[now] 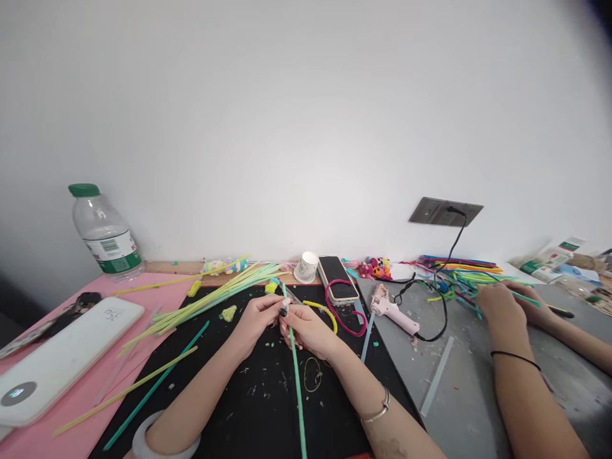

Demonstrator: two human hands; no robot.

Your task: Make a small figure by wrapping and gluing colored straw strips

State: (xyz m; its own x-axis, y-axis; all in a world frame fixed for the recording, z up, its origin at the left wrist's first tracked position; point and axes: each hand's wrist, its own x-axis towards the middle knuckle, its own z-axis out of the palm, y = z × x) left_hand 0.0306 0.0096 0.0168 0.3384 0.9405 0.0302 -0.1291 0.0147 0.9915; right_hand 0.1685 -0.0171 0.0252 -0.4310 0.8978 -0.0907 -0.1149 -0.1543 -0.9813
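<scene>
A long mint-green pipe cleaner point(297, 382) runs from between my hands down toward the bottom edge of the view. My right hand point(308, 326) is closed on it near its upper end, the dark-nailed thumb pressing on it. Fingertips of my left hand point(258, 322) pinch the same stem just beside the right thumb. What else may lie between the fingers is hidden. Beyond the hands is a small yellow and blue fuzzy piece point(272, 286). A bent yellow pipe cleaner point(326, 310) curves behind my right hand.
Loose yellow-green pipe cleaners point(215, 296) lie left on the black mat point(229, 408). A phone point(338, 279), paper cup point(306, 266) and pink glue gun point(393, 311) stand beyond and right. A bottle point(106, 236) and white power bank point(71, 357) are left. Another person's hands point(502, 309) work at right.
</scene>
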